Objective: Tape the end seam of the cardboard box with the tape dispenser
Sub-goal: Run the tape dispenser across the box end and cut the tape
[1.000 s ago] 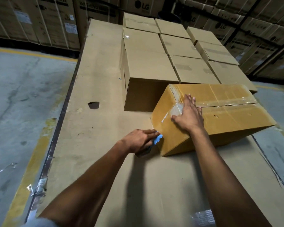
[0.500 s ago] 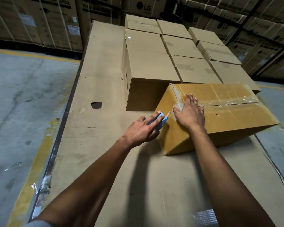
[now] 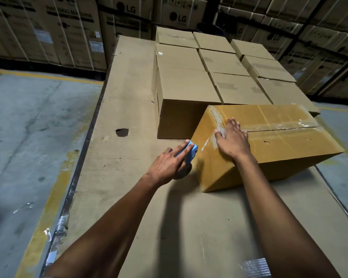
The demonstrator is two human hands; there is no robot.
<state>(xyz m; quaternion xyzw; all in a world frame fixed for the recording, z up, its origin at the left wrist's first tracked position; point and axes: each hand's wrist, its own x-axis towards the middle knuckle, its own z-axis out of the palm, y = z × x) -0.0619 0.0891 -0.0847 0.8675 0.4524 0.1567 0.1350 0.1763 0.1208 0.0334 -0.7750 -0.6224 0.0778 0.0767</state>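
Note:
A brown cardboard box (image 3: 285,145) lies on the cardboard-covered table, its top seam covered with clear tape and its near end face turned towards me. My right hand (image 3: 230,140) rests flat on the box's top near edge, fingers spread over the tape there. My left hand (image 3: 170,163) grips a blue tape dispenser (image 3: 191,155) with its tape roll below, held against the left side of the end face. A short strip of clear tape shows on that face between the two hands.
Several closed cardboard boxes (image 3: 189,87) stand in rows behind the taped box. The table (image 3: 129,97) has a dark hole (image 3: 122,132) left of centre. Concrete floor with a yellow line lies beyond the left edge. Large stacked cartons (image 3: 68,31) line the back wall.
My left hand with the dispenser has risen from the bottom corner of the box's end face to the middle of that face. My right hand has stayed on the box's top edge.

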